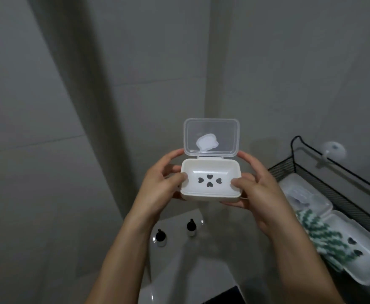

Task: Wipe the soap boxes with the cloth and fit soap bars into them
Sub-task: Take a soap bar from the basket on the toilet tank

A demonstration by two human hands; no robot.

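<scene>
I hold a white soap box in front of me at chest height, its clear lid hinged up and open. Its inner tray is empty and shows heart-shaped drain holes. My left hand grips the box's left end and my right hand grips its right end, thumbs on the rim. A green-and-white patterned cloth lies at the right on a wire rack, partly draped over another open white soap box. A third, closed box sits behind it. No soap bar is visible.
A black wire rack runs along the right wall, with a white wall hook above it. Below my arms stands a white ledge carrying two small dark-capped bottles. Grey tiled walls surround the corner.
</scene>
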